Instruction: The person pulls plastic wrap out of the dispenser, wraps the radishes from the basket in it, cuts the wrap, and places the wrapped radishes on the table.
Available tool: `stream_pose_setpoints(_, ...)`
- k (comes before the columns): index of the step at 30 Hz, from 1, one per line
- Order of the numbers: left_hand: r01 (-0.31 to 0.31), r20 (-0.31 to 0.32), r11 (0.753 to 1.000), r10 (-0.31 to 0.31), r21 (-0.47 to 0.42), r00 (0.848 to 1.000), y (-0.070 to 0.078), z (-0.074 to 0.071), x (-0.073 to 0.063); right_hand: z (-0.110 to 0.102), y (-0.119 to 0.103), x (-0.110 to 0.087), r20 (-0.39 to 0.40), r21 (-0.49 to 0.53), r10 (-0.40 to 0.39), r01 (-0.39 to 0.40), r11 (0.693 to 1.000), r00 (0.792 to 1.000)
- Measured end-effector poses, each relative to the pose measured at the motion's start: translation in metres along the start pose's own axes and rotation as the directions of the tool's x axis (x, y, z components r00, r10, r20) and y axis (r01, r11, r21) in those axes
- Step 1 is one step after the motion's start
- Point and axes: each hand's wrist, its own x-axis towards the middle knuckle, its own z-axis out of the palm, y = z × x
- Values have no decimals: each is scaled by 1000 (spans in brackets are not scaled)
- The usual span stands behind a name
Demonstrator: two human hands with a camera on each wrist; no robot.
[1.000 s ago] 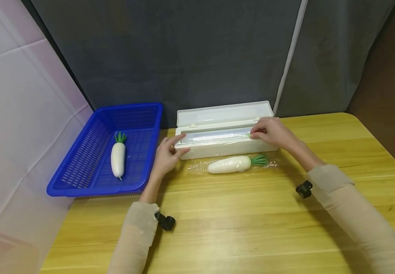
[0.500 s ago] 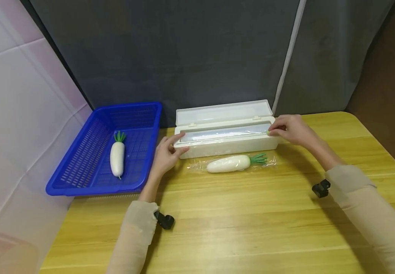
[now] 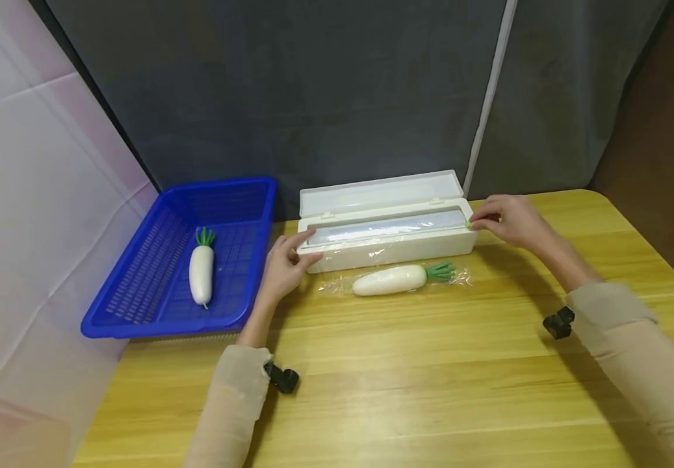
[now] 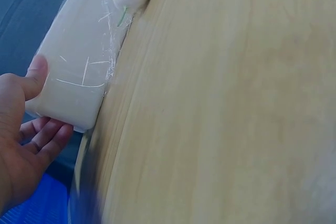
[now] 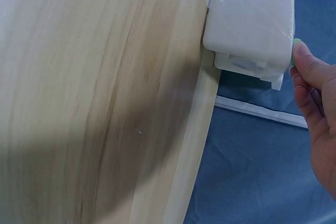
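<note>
A white cling film dispenser (image 3: pixel 395 251) stands near the back of the table, its lid (image 3: pixel 381 194) raised. My left hand (image 3: pixel 283 265) grips its left end; in the left wrist view the thumb lies on one face and the fingers bend round the end. At the right end, my right hand (image 3: pixel 509 222) pinches the small green cutter slider (image 3: pixel 468 224) between thumb and index finger. Clear film (image 3: pixel 339 285) hangs over the front and lies round a white radish (image 3: pixel 390 280) with green stalks. The radish lies on the table just before the dispenser.
To the left stands a blue plastic basket (image 3: pixel 243 320) with a second white radish (image 3: pixel 201 275) in it. Behind the wooden table (image 3: pixel 407 390) hangs a dark grey curtain (image 3: pixel 313 97). A pale sheet (image 3: pixel 32 227) borders the left side.
My right hand has slid rightward along the dispenser with the green slider, from short of the right end to the end itself. The left hand and the wrapped radish stay in place.
</note>
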Motion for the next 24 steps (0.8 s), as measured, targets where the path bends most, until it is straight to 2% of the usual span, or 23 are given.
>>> stream_pose_setpoints(8,4,-2,1000,-4,8,1000,0,1,-2,4,-1,-2,-10,20,42,-42,999,999)
stream_pose_setpoints(24,50,49,998,-49,-30,998,8,3,-3,7,-9,-5,-32,28,27,-26,999,999)
